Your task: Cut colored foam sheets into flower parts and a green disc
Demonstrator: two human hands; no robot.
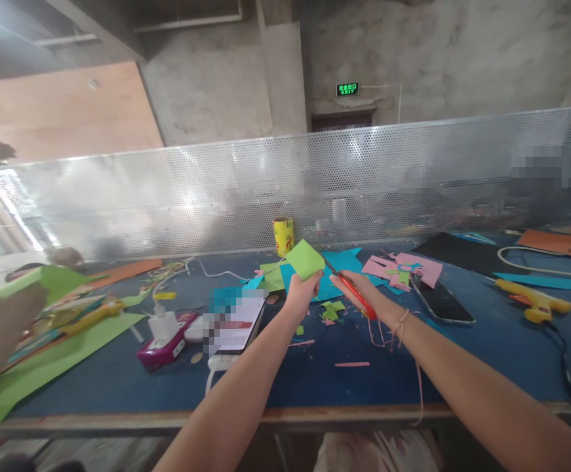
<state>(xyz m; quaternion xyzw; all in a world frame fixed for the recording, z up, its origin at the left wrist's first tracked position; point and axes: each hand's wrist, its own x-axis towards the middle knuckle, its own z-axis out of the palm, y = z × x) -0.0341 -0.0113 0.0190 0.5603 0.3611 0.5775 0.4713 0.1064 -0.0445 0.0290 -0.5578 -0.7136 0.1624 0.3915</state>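
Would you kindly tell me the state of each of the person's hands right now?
Left hand: closed, holding a piece of green paper.
Right hand: closed, holding red-handled scissors.

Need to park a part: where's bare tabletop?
Mostly bare blue tabletop: between right forearm, black phone and right-side glue gun; smaller patch front left, between green sheet and purple power strip. Scraps litter the space between the forearms. Crowded: around left hand and right hand, with blue paper and pink paper; also far left.
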